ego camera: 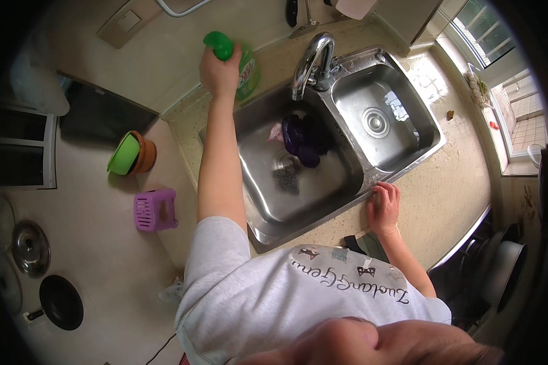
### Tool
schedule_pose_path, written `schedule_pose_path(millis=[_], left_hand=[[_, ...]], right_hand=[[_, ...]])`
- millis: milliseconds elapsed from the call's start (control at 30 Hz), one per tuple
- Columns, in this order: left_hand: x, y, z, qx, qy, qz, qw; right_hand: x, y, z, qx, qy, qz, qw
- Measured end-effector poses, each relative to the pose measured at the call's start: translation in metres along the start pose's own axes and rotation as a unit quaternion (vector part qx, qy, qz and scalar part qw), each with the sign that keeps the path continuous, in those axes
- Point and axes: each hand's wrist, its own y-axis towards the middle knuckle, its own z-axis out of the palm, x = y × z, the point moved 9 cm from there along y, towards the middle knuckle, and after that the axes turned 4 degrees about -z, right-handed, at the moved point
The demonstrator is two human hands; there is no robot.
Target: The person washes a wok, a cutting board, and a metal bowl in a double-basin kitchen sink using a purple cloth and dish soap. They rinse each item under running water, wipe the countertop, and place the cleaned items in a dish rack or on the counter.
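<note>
My left hand (221, 75) grips the upper part of a green plastic bottle (250, 75) with a green top (218, 44), at the back left corner of the double stainless-steel sink (363, 175). Its label bears writing. My right hand (384, 205) holds nothing; its curled fingers rest on the front rim of the sink, near the divider. In the larger left basin lie a crumpled dark purple item (297, 139), perhaps gloves or cloth, and a small pinkish piece (276, 132). A dark grey mesh scourer (287, 179) sits beside the drain.
A chrome faucet (317, 61) arches over the left basin. The smaller basin (388, 118) is on the right. At left are a green bowl (123, 155) against an orange pot (147, 156), a purple slotted plastic holder (155, 210) and a black pan (61, 302). Pans (502, 273) stand at lower right.
</note>
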Motion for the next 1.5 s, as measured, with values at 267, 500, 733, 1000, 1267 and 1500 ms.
schedule_pose_path(millis=[267,500,733,1000,1267,1500], left_hand=[[0.009,-0.135,-0.092,-0.090,-0.177,0.002,0.980],[0.089,-0.219,-0.041,-0.059,-0.077,-0.219,0.971],[0.114,-0.252,-0.020,-0.051,-0.171,-0.267,0.947],[0.083,-0.254,-0.010,-0.001,-0.123,-0.197,0.973],[0.038,-0.252,0.024,0.194,-0.052,-0.058,0.978],[0.032,-0.260,0.017,0.291,0.020,0.009,0.957]], right_hand=[[0.028,0.026,0.001,-0.068,0.093,-0.034,0.993],[0.040,0.139,0.200,0.136,0.062,-0.055,0.987],[0.051,0.128,0.245,0.271,0.460,0.092,0.841],[0.103,0.166,0.240,0.123,0.348,-0.021,0.929],[0.020,0.133,0.319,0.406,0.103,-0.030,0.907],[0.029,0.172,0.265,0.230,0.158,-0.104,0.955]])
